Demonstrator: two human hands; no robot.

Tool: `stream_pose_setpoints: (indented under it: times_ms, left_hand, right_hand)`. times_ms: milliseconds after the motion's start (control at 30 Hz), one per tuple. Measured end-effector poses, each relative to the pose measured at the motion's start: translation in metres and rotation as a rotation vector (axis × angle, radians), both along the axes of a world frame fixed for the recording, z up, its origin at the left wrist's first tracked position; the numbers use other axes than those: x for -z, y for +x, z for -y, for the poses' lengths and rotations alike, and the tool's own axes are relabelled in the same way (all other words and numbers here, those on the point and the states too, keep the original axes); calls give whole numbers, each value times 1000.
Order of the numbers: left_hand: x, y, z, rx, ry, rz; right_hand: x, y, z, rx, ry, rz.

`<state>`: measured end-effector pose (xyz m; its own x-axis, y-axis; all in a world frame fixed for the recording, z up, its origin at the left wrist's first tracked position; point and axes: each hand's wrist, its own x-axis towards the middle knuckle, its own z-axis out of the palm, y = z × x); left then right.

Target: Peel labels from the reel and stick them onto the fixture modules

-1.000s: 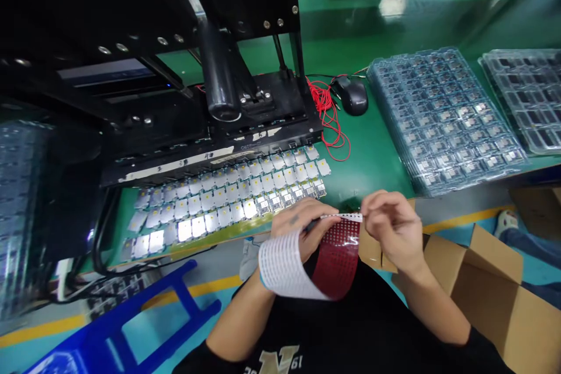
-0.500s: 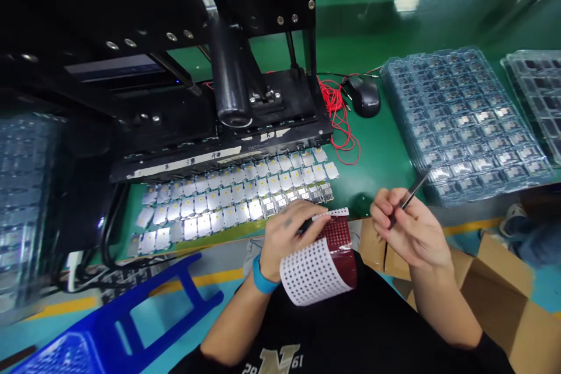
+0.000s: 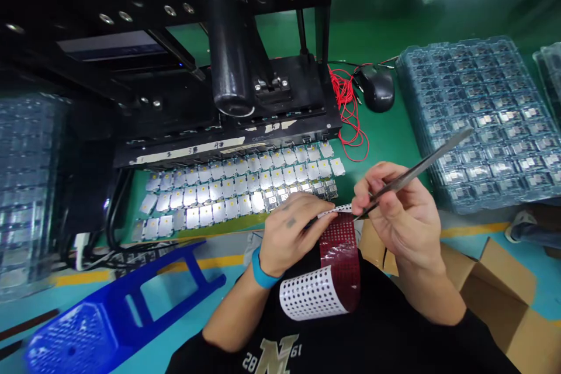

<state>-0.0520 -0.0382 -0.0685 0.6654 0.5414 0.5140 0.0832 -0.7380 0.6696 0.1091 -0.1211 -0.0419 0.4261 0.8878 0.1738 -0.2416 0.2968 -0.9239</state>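
Note:
My left hand (image 3: 293,228), with a blue wristband (image 3: 263,272), grips a curling perforated sheet (image 3: 339,251) between fingers and thumb. The sheet is dark red on one face and white with rows of holes on the other, and its lower end curls toward me. My right hand (image 3: 394,210) pinches steel tweezers (image 3: 412,178), whose tips reach the sheet's white top edge by my left fingers. Rows of small square electronic modules (image 3: 228,193) lie just beyond my left hand. Some of the sheet's top edge is hidden by my fingers.
A black press fixture (image 3: 228,93) stands behind the modules on the green bench (image 3: 385,140). A black mouse (image 3: 376,89) and a red wire (image 3: 348,111) lie beside it. Stacked clear trays (image 3: 477,123) sit right, a cardboard box (image 3: 495,298) lower right, a blue stool (image 3: 131,304) lower left.
My right hand has lowered the tweezers from a raised position to the sheet's top edge. The sheet's curled end has tightened slightly. The whole scene has shifted right in view.

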Motion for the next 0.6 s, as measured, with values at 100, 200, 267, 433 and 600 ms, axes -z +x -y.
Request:
stream_pose_setpoints:
  times_ms: [100, 200, 267, 433, 600]
  left_hand:
    - [0, 2, 1, -6, -21, 30]
    - [-1, 4, 2, -25, -37, 66]
    - [-2, 4, 1, -35, -38, 75]
    - [-3, 4, -1, -16, -36, 63]
    - [-1, 4, -1, -27, -55, 73]
  right_hand:
    - [7, -4, 2, 167, 25, 87]
    - [12, -7, 5, 251, 35, 171]
    - [13, -8, 6, 264, 40, 190]
    - [13, -7, 5, 243, 75, 178]
    - [14, -7, 3, 246, 90, 199]
